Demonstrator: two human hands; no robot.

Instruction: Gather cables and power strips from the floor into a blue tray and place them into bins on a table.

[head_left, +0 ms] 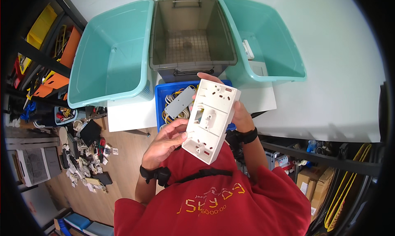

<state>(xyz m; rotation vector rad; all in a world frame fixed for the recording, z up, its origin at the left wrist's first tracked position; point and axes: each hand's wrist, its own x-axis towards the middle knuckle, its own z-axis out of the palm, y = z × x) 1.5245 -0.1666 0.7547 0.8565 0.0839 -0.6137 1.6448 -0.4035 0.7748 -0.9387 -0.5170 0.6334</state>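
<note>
Held up in front of my chest is a white plastic surface-mount socket box (214, 131), tilted, with its hollow side, screw posts and small slots showing. My left hand (165, 144) grips its lower left edge, thumb on the rim. My right hand (242, 115) is closed round its upper right side, with fingers showing past the top edge; part of that hand is hidden behind the box. Just beyond lies a blue bin (161, 105) of coiled white and yellow cables, with a grey flat plate (181, 102) on top.
At the back, a grey translucent bin (193, 66) stands between a left teal bin (109, 98) and a right teal bin (279, 78) holding white pieces. The bins rest around a white table (127, 116). A pile of electrical parts (88, 153) covers floor at left; shelves flank both sides.
</note>
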